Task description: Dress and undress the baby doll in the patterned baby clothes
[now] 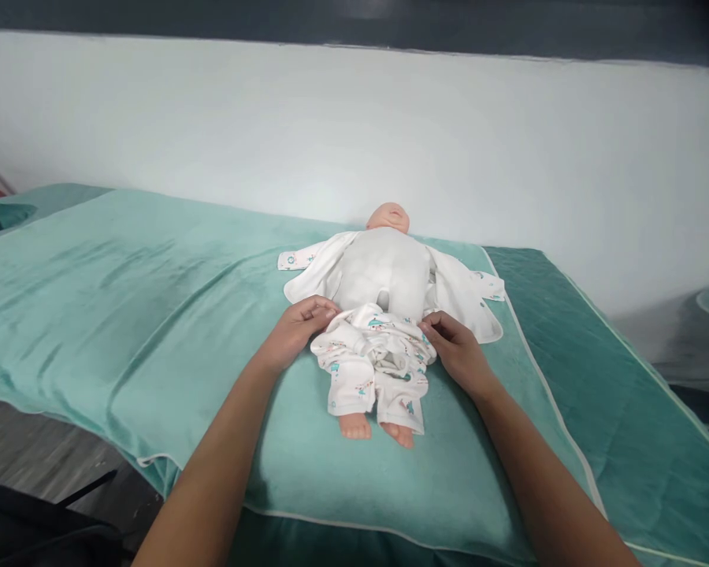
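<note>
A baby doll (384, 264) lies on its back, head toward the wall and bare feet toward me. White patterned baby pants (354, 378) cover its lower legs and are bunched up around the thighs. My left hand (304, 327) pinches the waistband at the left side. At the right side, my right hand (454, 346) grips the same waistband between thumb and fingers. An open white baby jacket (458, 295) spreads out to both sides under the doll, its patterned sleeves stretched outward. The doll's pale cloth torso is uncovered.
Under the doll lies a light green blanket (154, 299) with white edging, over a darker green quilted cover (620, 378). A white wall (213, 118) stands behind the bed. At the lower left are a dark object (41, 528) and grey floor (24, 441).
</note>
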The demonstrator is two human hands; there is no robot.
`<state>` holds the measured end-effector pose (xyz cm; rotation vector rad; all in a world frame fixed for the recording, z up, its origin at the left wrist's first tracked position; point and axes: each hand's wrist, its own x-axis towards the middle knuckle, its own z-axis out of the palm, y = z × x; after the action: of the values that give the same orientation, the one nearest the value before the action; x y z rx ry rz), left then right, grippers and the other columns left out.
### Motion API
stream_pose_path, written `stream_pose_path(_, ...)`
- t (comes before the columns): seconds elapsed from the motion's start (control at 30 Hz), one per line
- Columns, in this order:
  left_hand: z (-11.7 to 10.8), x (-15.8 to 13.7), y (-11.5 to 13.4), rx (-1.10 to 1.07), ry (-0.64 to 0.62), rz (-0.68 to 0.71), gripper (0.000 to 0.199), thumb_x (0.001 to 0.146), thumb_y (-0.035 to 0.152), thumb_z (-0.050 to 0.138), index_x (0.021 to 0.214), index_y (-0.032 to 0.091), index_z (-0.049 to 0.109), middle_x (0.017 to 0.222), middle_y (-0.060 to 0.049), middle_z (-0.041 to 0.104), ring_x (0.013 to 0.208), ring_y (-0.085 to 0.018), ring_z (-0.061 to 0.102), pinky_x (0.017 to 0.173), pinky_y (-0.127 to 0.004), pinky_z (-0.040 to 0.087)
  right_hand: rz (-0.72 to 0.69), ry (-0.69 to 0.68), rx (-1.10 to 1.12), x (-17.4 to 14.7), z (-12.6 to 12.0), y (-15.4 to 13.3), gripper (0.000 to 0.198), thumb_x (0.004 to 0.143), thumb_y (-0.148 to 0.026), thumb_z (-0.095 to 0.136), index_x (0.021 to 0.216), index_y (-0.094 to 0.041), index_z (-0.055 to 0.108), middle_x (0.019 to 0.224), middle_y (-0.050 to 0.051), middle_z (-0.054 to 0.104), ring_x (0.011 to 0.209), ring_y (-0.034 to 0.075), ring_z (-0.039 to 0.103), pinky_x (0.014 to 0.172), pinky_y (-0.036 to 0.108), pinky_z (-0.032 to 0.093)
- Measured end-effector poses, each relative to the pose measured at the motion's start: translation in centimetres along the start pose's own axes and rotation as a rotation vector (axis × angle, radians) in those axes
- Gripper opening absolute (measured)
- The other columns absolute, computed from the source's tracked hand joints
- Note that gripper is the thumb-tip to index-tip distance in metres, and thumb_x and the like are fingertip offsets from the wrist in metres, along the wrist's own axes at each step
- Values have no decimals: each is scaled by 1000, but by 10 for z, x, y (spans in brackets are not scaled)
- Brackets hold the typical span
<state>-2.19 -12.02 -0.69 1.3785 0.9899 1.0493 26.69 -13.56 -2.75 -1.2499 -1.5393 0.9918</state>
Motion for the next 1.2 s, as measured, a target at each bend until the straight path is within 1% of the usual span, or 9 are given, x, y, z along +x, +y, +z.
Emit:
stream_pose_path(0.1, 1, 0, 2, 50, -26, -43, 26, 82, 41, 68, 96, 19, 65, 68, 4, 48, 60, -9, 41, 57, -22, 33, -23, -134, 0, -2, -9, -3, 28, 92, -47, 58, 82, -21, 54, 75, -2, 44, 70, 13, 38, 63, 27, 31)
stream_pose_path(0.23, -1, 1, 4, 84, -69, -49, 24, 76, 34, 74, 90, 19, 61, 79, 2, 53, 69, -10, 46, 61, -23, 36, -21, -330, 51, -4, -19, -8, 20, 92, -41, 59, 92, -21, 57, 84, -1, 50, 77, 14, 45, 69, 27, 36)
stream_pose_path(0.37, -3, 2, 2, 70, -101, -16, 24, 76, 33, 72, 81, 18, 54, 84, 1, 51, 69, -10, 45, 60, -23, 35, -8, -352, 35, -3, -19, -7, 19, 90, -39, 62, 89, -21, 59, 87, 1, 57, 83, 16, 50, 74, 29, 39)
stream_pose_path(0.53, -1, 1, 1, -4, -89, 71, 27, 79, 34, 72, 78, 18, 51, 84, 1, 50, 75, -11, 46, 66, -24, 37, -23, -257, -31, -2, -15, 1, 23, 89, -43, 60, 84, -21, 59, 83, 1, 59, 78, 16, 51, 71, 29, 40)
stream_pose_path(0.67, 0, 0, -1, -55, -4, 78, 29, 79, 36, 73, 81, 18, 50, 83, 1, 53, 73, -11, 47, 64, -23, 37, -41, -161, -108, -2, -13, 6, 24, 90, -44, 59, 87, -21, 60, 81, 0, 60, 72, 15, 49, 66, 28, 40)
stream_pose_path(0.83, 1, 2, -4, -119, 61, 82, 30, 80, 37, 72, 82, 20, 47, 81, 2, 56, 67, -9, 46, 62, -22, 37, -88, 23, -247, -3, -7, 6, 22, 91, -43, 55, 90, -22, 58, 72, -2, 56, 64, 13, 46, 60, 27, 38)
stream_pose_path(0.93, 1, 3, -6, -116, 81, 79, 31, 80, 39, 72, 81, 20, 47, 76, 4, 53, 63, -9, 44, 59, -21, 35, -137, 149, -297, -2, -3, 4, 21, 91, -43, 54, 91, -22, 58, 71, -1, 58, 63, 14, 48, 59, 27, 39)
stream_pose_path(1.1, 2, 3, -6, -123, 77, 102, 29, 83, 37, 69, 82, 20, 45, 76, 4, 53, 64, -9, 45, 59, -22, 36, -166, 337, -289, -2, 0, 4, 18, 90, -39, 57, 92, -22, 59, 75, 1, 61, 67, 15, 53, 62, 28, 43)
stream_pose_path(1.2, 3, 4, -6, -123, 102, 137, 27, 85, 36, 68, 83, 21, 45, 80, 3, 56, 68, -10, 47, 62, -23, 37, -178, 412, -204, -1, 2, 3, 15, 89, -37, 59, 91, -23, 59, 78, 1, 63, 71, 16, 56, 68, 29, 45)
